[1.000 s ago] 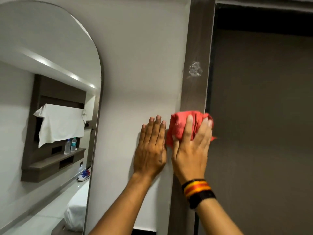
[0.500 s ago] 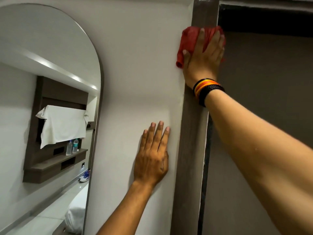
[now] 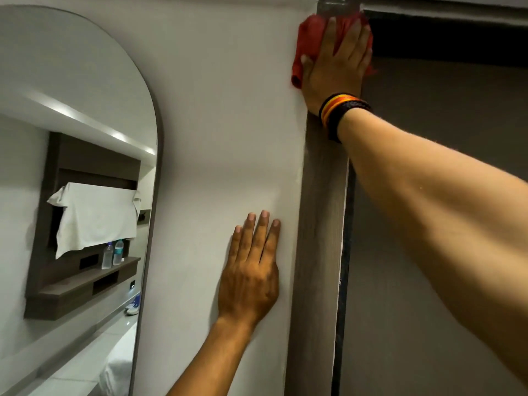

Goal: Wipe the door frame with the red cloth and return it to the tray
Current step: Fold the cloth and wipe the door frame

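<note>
The dark wood door frame runs vertically between the white wall and the brown door. Near its top, my right hand presses the bunched red cloth flat against the frame; the cloth pokes out left of and above my fingers. A striped band sits on that wrist. Lower down, my left hand lies flat on the white wall just left of the frame, fingers together and pointing up, holding nothing. No tray is in view.
An arched mirror fills the left side, reflecting a shelf unit with a white cloth and two bottles. The brown door stands right of the frame. White wall lies between mirror and frame.
My right hand has slid the red cloth up the frame from mid-height to near the top corner. The pale smudge on the frame no longer shows. My left hand stays on the wall.
</note>
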`<state>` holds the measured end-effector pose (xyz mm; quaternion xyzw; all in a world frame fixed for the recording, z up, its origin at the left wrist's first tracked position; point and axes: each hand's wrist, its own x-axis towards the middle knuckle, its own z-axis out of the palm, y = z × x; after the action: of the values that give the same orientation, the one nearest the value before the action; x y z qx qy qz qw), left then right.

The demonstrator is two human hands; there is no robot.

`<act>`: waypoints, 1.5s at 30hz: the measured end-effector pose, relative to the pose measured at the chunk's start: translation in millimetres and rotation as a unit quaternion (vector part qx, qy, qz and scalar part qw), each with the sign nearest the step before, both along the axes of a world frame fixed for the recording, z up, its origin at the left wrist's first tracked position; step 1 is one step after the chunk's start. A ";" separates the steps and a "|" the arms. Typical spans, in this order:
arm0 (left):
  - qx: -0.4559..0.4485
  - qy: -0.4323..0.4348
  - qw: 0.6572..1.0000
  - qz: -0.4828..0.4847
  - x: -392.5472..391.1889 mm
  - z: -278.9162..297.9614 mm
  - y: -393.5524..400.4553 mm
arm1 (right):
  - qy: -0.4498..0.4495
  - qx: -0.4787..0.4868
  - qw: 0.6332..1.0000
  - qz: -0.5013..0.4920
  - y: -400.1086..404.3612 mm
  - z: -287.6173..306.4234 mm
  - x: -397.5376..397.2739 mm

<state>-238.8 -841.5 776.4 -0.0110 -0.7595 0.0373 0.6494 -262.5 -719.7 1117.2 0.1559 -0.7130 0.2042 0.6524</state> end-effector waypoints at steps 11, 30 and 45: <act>0.006 -0.016 1.000 0.001 10.6 3.0 7.7 | 0.005 0.006 0.997 0.075 11.5 -174.1 1.9; 0.020 -0.064 0.998 -0.019 20.6 7.9 8.5 | -0.142 -0.026 0.980 0.140 14.1 -597.2 22.8; 0.386 -0.183 0.788 -0.444 109.3 38.9 109.7 | -0.098 -0.059 0.957 0.267 84.5 -352.3 70.2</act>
<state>-129.5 -731.8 815.3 -0.1016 -0.7265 -0.5542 0.3932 -192.2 -635.2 764.9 0.2805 -0.6929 0.4269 0.5089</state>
